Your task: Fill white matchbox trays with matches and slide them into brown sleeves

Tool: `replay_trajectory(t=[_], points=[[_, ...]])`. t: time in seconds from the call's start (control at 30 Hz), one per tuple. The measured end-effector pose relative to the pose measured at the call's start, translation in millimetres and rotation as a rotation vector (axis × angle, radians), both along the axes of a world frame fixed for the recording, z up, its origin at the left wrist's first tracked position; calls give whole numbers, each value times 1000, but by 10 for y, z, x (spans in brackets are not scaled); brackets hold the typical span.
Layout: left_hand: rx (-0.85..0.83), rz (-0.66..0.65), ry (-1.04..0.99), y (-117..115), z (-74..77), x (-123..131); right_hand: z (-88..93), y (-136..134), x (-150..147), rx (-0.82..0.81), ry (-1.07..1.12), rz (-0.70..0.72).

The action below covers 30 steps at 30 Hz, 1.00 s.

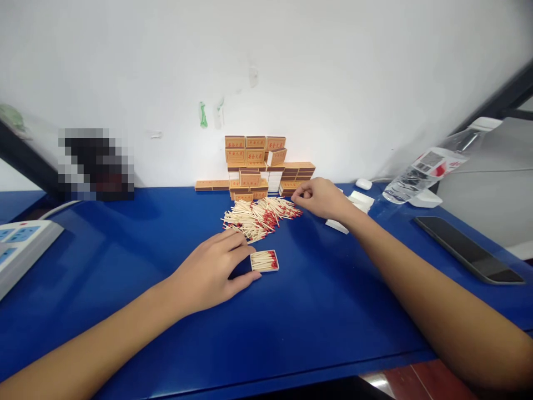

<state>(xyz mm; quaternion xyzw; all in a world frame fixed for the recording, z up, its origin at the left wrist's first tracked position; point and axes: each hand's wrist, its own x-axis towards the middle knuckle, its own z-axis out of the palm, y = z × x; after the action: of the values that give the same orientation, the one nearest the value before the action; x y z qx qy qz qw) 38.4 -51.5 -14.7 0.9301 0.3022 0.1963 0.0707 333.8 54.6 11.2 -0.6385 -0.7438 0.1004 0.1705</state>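
Observation:
A small white matchbox tray (276, 269) lies on the blue table, filled with red-tipped matches (263, 260). My left hand (214, 269) grips its left end between thumb and index finger. Beyond the tray spreads a loose pile of matches (254, 219), their heads mostly toward the right. My right hand (320, 197) hovers at the pile's right edge, thumb and fingertips pinched together. Whatever sits between those fingertips, if anything, is too small to tell. Behind the pile, orange matchboxes (255, 156) stand stacked against the wall, several layers high.
White papery pieces (360, 201) lie right of my right hand, partly behind the wrist. Farther right are a white earbud case (363, 183), a tilted clear bottle (431, 164) and a dark phone (468, 249). A white power strip (31, 250) rests at the left edge.

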Motion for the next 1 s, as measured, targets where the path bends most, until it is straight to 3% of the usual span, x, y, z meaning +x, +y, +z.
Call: replay_trajectory(t=[0.27, 0.63, 1.0], points=[[10, -2, -5, -4, -1, 1, -54, 228, -85, -32, -63, 78], [11, -6, -5, -8, -2, 3, 63, 210, 99, -199, -102, 129], [20, 2, 4, -9, 14, 3, 59, 192, 208, -234, -185, 126]])
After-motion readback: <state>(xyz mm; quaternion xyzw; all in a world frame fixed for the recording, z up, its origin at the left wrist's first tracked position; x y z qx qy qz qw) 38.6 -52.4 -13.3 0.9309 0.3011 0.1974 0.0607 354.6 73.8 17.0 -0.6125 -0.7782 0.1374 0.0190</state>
